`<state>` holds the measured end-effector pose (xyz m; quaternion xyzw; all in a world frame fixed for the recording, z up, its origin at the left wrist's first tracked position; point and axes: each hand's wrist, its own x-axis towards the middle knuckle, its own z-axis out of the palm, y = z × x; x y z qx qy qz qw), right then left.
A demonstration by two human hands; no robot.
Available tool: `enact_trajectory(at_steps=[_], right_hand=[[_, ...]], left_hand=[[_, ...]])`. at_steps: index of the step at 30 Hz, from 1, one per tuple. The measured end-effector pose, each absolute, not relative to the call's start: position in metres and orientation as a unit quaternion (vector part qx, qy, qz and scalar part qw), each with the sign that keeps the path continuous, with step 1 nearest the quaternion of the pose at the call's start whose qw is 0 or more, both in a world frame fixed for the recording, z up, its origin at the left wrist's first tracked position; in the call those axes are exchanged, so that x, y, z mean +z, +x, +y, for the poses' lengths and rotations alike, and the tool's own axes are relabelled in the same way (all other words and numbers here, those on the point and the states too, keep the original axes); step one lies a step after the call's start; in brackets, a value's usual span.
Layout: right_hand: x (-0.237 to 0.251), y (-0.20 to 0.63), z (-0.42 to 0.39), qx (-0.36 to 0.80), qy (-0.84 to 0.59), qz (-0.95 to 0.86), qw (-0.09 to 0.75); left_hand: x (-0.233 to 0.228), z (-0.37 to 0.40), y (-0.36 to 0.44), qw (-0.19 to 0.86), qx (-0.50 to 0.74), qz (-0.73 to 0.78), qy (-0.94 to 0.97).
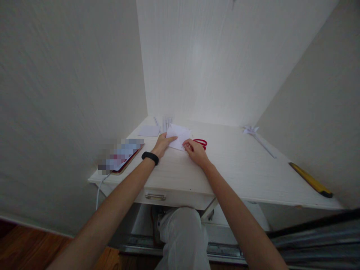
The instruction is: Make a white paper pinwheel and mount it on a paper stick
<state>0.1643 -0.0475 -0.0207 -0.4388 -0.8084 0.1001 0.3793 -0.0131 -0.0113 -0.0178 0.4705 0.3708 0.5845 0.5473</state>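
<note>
A square sheet of white paper (177,132) is between my hands above the desk, with faint crease lines on it. My left hand (164,143) grips its left side, thumb lying across the top face. At the lower right corner, my right hand (194,150) pinches the paper between bent fingers. Just behind my right hand lie red-handled scissors (201,142), their blades hidden. To the left of the held sheet, a stack of square white paper (149,131) rests on the desk. Several thin white paper sticks (166,123) lie at the back.
A paper pinwheel on a stick (261,141) lies at the right rear of the white desk (236,168). Near the right edge is a yellow and black utility knife (311,180). A blurred-out phone or tablet (123,155) with a white cable sits at left. Walls enclose the desk.
</note>
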Motion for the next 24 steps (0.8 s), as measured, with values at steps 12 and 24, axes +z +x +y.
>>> enact_trajectory(at_steps=[12,24], right_hand=[[-0.024,0.164,-0.044,0.106,-0.423,-0.807,0.398],[-0.03,0.166,-0.037,0.112,-0.392,-0.813,0.415]], left_hand=[[-0.016,-0.013,-0.014,0.563,0.591,0.37,0.444],[-0.014,-0.015,-0.013,0.562,0.602,0.369,0.431]])
